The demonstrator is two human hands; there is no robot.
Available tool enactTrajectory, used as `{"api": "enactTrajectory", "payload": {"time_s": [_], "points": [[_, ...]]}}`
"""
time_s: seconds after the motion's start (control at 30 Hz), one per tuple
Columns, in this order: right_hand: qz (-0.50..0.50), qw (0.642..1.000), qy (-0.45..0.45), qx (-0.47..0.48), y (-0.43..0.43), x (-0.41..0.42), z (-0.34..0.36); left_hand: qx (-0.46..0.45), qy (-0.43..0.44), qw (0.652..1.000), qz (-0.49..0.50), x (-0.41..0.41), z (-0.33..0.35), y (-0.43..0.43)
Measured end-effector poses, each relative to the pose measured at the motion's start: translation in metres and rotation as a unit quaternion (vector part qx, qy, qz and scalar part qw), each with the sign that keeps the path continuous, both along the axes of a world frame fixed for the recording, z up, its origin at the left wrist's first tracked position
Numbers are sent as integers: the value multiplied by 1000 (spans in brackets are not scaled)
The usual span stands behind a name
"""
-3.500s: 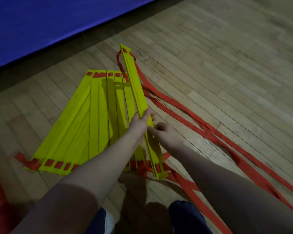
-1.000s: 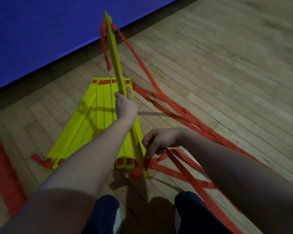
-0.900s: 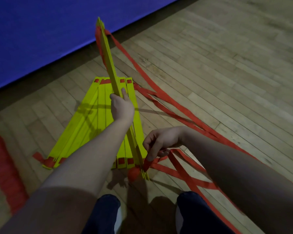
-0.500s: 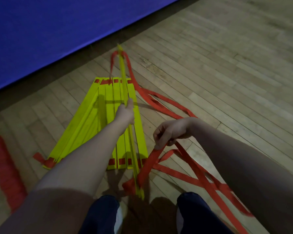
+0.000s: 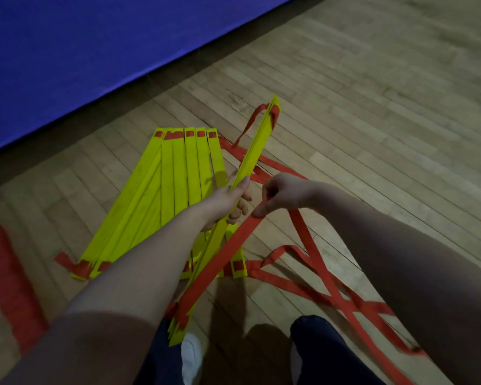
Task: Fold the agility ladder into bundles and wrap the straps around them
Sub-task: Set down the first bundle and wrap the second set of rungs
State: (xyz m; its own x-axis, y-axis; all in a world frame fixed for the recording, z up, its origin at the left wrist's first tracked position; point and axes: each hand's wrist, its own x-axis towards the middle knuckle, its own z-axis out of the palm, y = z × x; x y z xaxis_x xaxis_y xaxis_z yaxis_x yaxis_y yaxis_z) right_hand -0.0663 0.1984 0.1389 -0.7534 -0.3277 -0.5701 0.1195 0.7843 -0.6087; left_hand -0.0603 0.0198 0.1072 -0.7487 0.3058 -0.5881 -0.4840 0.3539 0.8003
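My left hand (image 5: 228,201) grips the middle of a thin stacked bundle of yellow rungs (image 5: 257,147), lifted off the floor and slanting from near my knees up to the right. My right hand (image 5: 279,194) pinches a red strap (image 5: 220,257) that runs taut from its fingers down to the bundle's near end. More yellow rungs (image 5: 178,173) lie fanned flat on the wooden floor behind the bundle, joined by red strap at both ends. Loose red strap (image 5: 325,276) lies in crossing loops on the floor to the right.
A blue mat wall (image 5: 95,51) runs along the far left. A red roll-shaped object (image 5: 3,273) lies on the floor at the left edge. My knees in dark trousers (image 5: 325,354) are at the bottom. Wooden floor (image 5: 386,120) stretches away to the right.
The bundle in my left hand has tilted from nearly upright toward the right and come lower. My right hand has risen beside the left one, pulling the red strap taut.
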Motion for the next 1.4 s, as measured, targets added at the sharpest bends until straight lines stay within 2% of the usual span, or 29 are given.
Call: {"api": "enactTrajectory", "payload": {"time_s": [0.13, 0.2, 0.3, 0.5, 0.6, 0.7, 0.8, 0.97, 1.0, 1.1, 1.23, 1.3, 1.4], "points": [[54, 983, 154, 88, -2, -2, 8, -6, 4, 1000, -27, 2, 7, 4], [101, 952, 248, 146, -1, -3, 13, -13, 6, 998, -64, 2, 7, 3], [177, 902, 337, 202, 7, -5, 17, -50, 15, 989, -136, 2, 5, -5], [278, 821, 416, 277, 20, -8, 10, -54, -15, 986, -160, 4, 1, -18], [288, 797, 453, 277, 20, -11, 5, -15, -18, 988, -150, 6, 1, -17], [291, 775, 498, 258, 25, -12, 4, -16, -26, 986, -166, 4, -2, -17], [283, 783, 487, 264, 33, -11, 7, -35, -37, 981, -188, 5, -8, -25], [178, 877, 354, 271, 29, -6, 20, -56, -49, 975, -210, 6, -17, -35], [169, 880, 336, 290, 27, -7, 22, -64, -50, 973, -216, 7, -18, -36], [206, 854, 309, 365, 23, -10, 27, -94, -47, 967, -232, 12, -20, -36], [236, 860, 279, 355, 16, -5, 31, -98, -70, 960, -251, 13, -14, -36], [238, 860, 292, 345, 8, -5, 37, -86, -74, 968, -225, 10, -5, -31], [255, 844, 321, 346, -8, -3, 44, -22, -44, 985, -168, 4, 9, -12]]}}
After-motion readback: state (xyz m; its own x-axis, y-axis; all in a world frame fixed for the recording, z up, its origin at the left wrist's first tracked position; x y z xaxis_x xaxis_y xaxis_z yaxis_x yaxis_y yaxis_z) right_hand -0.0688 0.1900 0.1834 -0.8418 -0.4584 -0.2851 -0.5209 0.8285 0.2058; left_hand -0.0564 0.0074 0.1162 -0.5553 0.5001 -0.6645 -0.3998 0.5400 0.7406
